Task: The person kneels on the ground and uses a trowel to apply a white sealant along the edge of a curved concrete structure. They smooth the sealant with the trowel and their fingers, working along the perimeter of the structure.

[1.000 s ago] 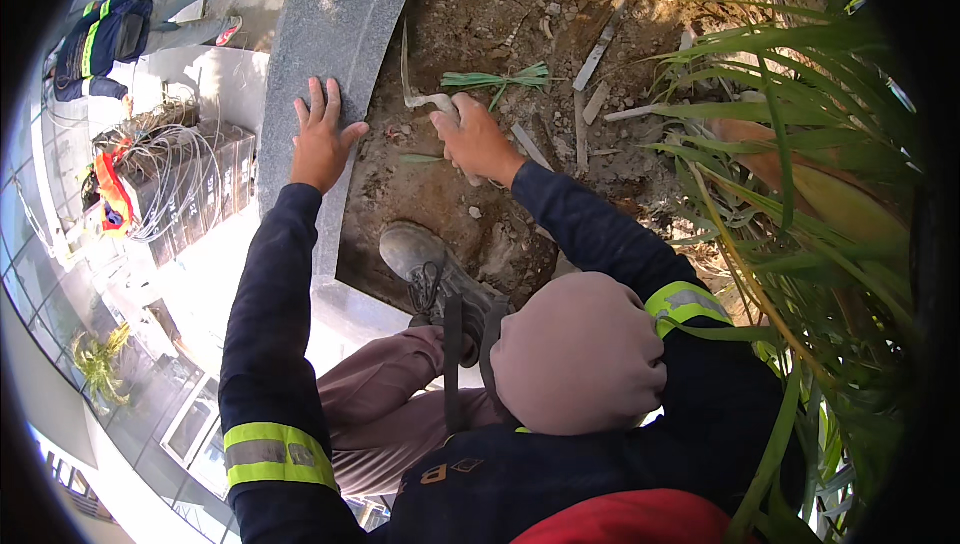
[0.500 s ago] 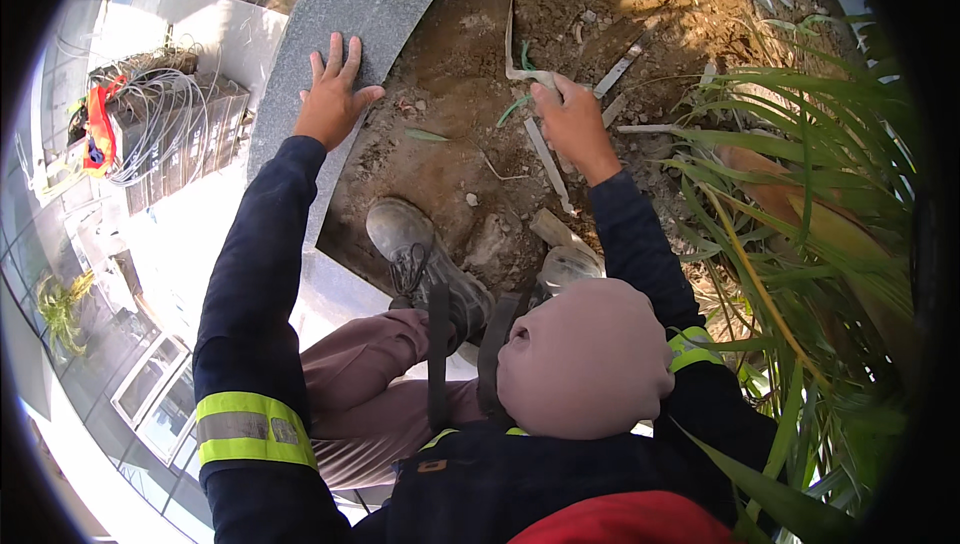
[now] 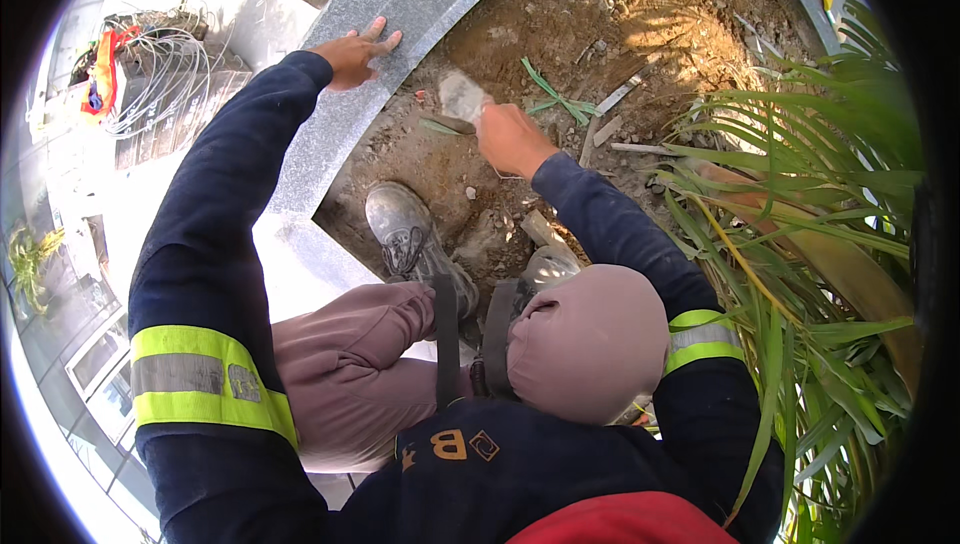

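My left hand rests open on a grey speckled stone ledge, its fingers spread. My right hand is closed around the handle of a trowel; most of the handle is hidden in the grip. The trowel's pale, dusty blade points toward the ledge, over brown soil beside the ledge's inner edge. Whether the blade touches the soil, I cannot tell. A green leaf lies just below the blade.
Green plastic strips and wood scraps lie in the soil. Palm fronds crowd the right side. My dusty boot stands on the soil. Coiled cables sit on a stack at far left.
My right hand has swung the trowel left toward the ledge, turning its blade face into view. My left hand now points more to the right on the ledge. The view has shifted.
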Tool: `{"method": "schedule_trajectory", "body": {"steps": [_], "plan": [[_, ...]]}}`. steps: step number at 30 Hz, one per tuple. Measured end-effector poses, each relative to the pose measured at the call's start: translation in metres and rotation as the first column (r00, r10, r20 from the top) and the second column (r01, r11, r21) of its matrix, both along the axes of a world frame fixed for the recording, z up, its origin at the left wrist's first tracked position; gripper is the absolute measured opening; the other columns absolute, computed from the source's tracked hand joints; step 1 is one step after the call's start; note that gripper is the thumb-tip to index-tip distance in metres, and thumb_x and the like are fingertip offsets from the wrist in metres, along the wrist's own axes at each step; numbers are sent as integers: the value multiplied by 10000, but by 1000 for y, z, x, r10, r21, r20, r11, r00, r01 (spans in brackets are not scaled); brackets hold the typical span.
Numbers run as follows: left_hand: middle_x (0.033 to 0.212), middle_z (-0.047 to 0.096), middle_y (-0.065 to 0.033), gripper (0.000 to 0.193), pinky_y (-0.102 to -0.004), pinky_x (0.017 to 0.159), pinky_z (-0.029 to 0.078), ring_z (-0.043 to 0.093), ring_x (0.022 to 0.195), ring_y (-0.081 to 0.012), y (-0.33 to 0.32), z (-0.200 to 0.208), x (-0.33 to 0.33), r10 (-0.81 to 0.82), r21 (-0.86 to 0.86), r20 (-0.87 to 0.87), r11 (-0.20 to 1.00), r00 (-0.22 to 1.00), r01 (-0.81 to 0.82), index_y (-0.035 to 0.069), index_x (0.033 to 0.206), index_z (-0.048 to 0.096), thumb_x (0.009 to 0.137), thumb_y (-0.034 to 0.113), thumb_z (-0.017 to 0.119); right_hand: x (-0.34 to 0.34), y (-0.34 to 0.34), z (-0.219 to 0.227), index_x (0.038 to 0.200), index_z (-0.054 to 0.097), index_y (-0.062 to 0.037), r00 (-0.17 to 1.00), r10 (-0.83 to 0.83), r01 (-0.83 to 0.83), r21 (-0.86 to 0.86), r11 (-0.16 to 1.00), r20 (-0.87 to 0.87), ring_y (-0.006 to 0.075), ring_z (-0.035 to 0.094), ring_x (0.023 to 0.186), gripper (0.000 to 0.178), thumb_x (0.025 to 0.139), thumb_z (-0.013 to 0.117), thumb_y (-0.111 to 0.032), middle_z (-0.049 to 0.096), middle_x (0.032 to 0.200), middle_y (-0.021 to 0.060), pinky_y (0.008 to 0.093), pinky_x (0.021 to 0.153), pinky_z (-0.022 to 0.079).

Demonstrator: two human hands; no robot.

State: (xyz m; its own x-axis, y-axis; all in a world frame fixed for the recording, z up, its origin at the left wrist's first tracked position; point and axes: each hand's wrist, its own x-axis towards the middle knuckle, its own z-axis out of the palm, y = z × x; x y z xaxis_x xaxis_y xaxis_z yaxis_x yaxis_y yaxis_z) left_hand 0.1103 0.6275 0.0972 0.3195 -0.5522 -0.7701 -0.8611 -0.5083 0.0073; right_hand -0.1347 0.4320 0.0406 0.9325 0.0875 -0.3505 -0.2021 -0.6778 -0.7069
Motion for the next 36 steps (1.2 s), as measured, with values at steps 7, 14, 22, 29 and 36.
{"method": "schedule_trajectory", "body": {"steps": [7,14,22,29,36], "plan": [[1694,62,-248,698,-465,1134,415,587,1268,-433,28,-8,11,20,-181,-73,983,997,-33,193,1636,274,1020,286,589,-22,-32,35,1047,626,94,994,69,-64,70,996,-85,520,641,989,317,1017,541,-210,663,947,346,565,869,495],[1697,172,-183,675,-526,1214,319,336,1470,-491,31,-45,-20,269,-424,54,878,962,-221,223,1587,408,994,457,631,-11,18,8,1071,652,71,984,109,-102,59,993,-139,520,641,1008,322,1011,552,-229,677,1005,336,553,888,508],[1718,134,-118,616,-555,1245,261,162,1541,-471,72,-40,-38,369,-454,-6,827,929,-331,358,1584,390,1020,283,626,-6,-5,44,1207,611,56,983,135,-136,2,991,-123,518,633,1042,382,1029,532,-272,677,1011,335,553,901,510],[1709,159,-157,620,-558,1232,283,191,1515,-528,82,-59,-13,456,-538,17,754,890,-376,403,1564,415,998,301,647,10,-6,-8,1015,660,73,997,69,-71,-42,997,-40,515,647,1030,357,1011,570,-272,687,1042,313,550,872,527],[1698,153,-197,692,-550,1230,277,191,1489,-571,111,-59,4,556,-501,50,732,829,-461,419,1575,375,969,346,700,-25,-44,14,1063,658,85,991,30,-33,-18,999,-127,501,658,1012,384,1016,566,-285,683,1029,332,554,866,515]]}}
